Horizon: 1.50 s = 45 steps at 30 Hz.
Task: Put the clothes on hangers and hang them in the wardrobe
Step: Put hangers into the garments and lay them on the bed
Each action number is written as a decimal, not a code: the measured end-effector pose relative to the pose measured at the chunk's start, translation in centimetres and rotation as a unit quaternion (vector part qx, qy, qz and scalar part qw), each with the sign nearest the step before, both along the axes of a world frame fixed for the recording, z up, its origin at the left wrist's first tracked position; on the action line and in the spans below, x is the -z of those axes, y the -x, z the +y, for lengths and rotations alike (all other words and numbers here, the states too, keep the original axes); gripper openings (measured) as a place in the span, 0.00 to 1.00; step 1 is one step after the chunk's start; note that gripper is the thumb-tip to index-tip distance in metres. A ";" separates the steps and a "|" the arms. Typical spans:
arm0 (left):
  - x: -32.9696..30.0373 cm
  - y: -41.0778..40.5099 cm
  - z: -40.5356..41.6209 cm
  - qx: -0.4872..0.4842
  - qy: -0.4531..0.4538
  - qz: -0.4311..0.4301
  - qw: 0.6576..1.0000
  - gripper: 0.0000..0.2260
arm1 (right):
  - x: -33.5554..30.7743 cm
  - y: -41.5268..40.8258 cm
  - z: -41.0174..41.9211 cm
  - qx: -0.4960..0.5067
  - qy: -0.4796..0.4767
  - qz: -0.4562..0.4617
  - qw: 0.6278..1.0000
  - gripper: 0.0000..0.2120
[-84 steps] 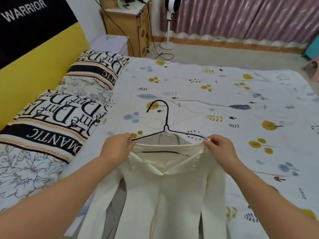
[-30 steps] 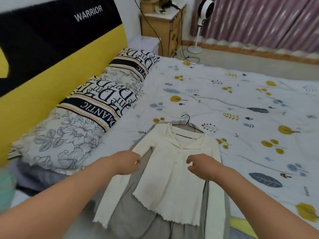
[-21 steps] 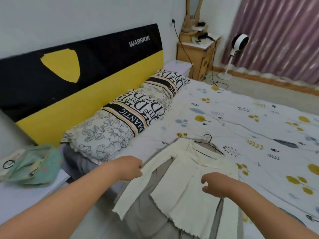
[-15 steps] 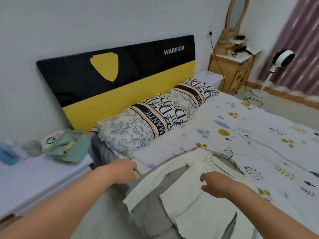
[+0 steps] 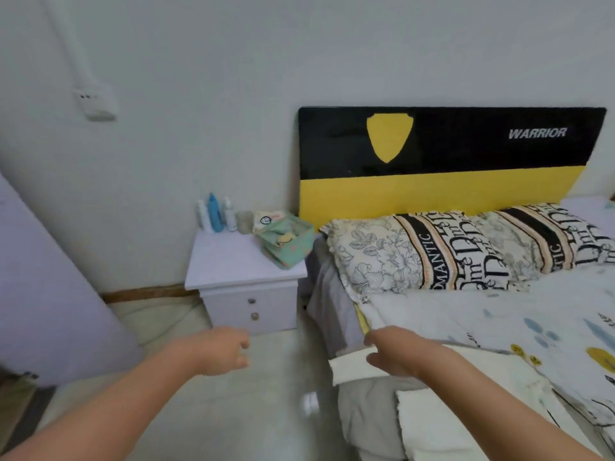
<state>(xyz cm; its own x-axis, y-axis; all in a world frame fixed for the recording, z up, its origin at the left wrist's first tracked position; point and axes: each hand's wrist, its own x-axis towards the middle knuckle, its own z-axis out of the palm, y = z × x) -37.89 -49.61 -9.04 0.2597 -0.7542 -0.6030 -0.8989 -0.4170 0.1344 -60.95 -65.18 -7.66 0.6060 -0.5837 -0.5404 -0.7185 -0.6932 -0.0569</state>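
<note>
Gone from view — hanger; cream top (image 5: 432, 424) half hidden under right hand (image 5: 394, 352).

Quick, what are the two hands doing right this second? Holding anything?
Left hand: holding nothing, fingers loosely curled, out over the floor.
Right hand: holding nothing, fingers relaxed, above the cream top's sleeve; whether it touches cannot be told.

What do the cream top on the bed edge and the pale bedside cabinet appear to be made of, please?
The cream long-sleeved top looks like a soft knit: matte, limp, with a wavy hem edge. The pale lilac-white bedside cabinet looks like painted or laminated board: flat, smooth faces with a slight sheen, crisp edges and two small, seemingly metal round knobs. Blur leaves the exact fabric and board open.
</note>
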 end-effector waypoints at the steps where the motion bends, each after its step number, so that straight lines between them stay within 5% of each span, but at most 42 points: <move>1: -0.2 -1.3 1.5 -0.023 0.004 0.001 1.000 0.20 | -0.1 -2.0 0.8 -0.020 -0.003 0.003 1.000 0.18; 19: -4.8 -21.3 32.9 -0.357 0.041 -0.013 0.933 0.19 | -2.8 -34.2 22.6 -0.342 -0.039 -0.023 0.939 0.21; 33: -6.1 -30.1 45.7 -0.620 0.094 -0.029 0.778 0.21 | -5.1 -57.6 31.9 -0.554 -0.029 -0.040 0.831 0.21; 45: -9.9 -34.7 54.3 -0.720 0.225 -0.114 0.647 0.17 | -10.6 -69.3 45.6 -0.639 -0.132 -0.211 0.728 0.15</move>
<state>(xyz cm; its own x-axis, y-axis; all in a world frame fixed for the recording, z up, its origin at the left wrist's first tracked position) -3.21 4.73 0.83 0.9316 0.2826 -0.2284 0.3595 -0.8086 0.4657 8.30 -19.62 2.97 0.7072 0.6930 -0.1401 0.6241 -0.7049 -0.3371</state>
